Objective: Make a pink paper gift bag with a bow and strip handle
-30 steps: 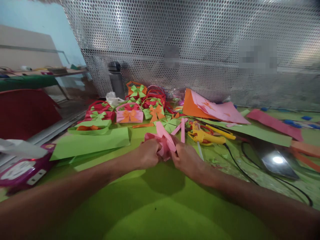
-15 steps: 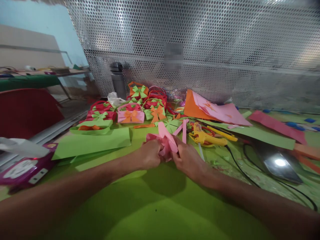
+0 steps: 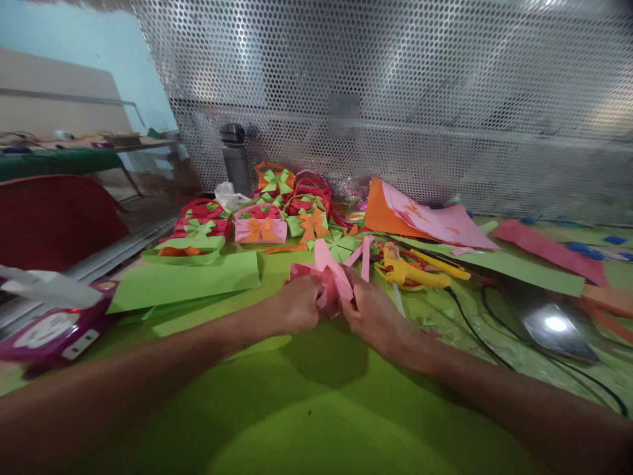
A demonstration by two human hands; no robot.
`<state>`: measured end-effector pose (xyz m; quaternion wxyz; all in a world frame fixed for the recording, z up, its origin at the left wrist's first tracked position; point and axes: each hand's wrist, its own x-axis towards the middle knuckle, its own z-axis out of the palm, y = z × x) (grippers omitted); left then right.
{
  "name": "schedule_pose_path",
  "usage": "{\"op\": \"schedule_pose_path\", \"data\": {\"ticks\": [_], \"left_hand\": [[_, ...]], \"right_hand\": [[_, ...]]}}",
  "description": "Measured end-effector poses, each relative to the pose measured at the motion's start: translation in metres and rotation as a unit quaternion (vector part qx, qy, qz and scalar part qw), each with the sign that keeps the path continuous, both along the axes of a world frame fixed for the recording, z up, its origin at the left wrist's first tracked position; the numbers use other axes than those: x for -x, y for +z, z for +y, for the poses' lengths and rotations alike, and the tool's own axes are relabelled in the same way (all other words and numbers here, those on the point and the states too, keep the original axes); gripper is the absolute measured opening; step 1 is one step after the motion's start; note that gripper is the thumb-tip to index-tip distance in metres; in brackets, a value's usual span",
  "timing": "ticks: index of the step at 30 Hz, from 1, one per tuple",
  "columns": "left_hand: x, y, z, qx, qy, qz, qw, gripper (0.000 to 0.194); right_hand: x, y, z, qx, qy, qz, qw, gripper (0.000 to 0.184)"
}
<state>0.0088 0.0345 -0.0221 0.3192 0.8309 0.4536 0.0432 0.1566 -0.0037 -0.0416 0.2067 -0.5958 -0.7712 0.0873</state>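
Between my two hands, above the green tabletop (image 3: 277,422), is a folded piece of pink paper (image 3: 330,274). My left hand (image 3: 301,305) is closed on its left side, with the fingertips partly hidden. On the right side, my right hand (image 3: 370,307) pinches the paper between thumb and fingers. One pink flap stands up toward the far side. Just beyond lie narrow pink paper strips (image 3: 366,258) and a light green paper bow (image 3: 343,247). A yellow glue gun (image 3: 413,272) rests to the right of my right hand.
Several small paper bags with bows (image 3: 260,229) stand at the back, near a dark bottle (image 3: 236,161). Green sheets (image 3: 198,280) lie left, beside a purple device (image 3: 64,330). Orange and pink sheets (image 3: 435,218), a yellow cutter (image 3: 440,264) and a phone (image 3: 556,323) lie right.
Both hands keep their grip on the pink paper and have barely moved. The whole view has shifted very slightly.
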Motion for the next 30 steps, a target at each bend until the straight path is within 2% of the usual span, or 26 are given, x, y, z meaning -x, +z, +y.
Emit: {"op": "schedule_pose_path", "data": {"ticks": [3,9,19,26,30], "left_hand": [[-0.001,0.000,0.000,-0.012,0.004,0.005,1.000,0.025],[0.000,-0.003,0.000,-0.015,-0.015,-0.008,1.000,0.018],[0.001,-0.009,0.004,0.021,-0.012,-0.053,0.998,0.017],[0.005,-0.014,0.006,0.028,-0.014,-0.075,0.997,0.025],[0.004,-0.014,0.005,0.031,-0.017,-0.079,0.996,0.020]], "right_hand": [[0.000,0.000,-0.001,0.004,0.003,0.011,1.000,0.053],[0.000,0.000,-0.003,0.004,0.013,0.021,1.000,0.055],[0.001,0.002,-0.002,0.011,0.008,0.035,0.999,0.052],[-0.001,0.002,-0.002,0.003,0.016,0.046,0.999,0.050],[-0.002,0.002,-0.002,-0.001,0.017,0.037,0.999,0.048]]}}
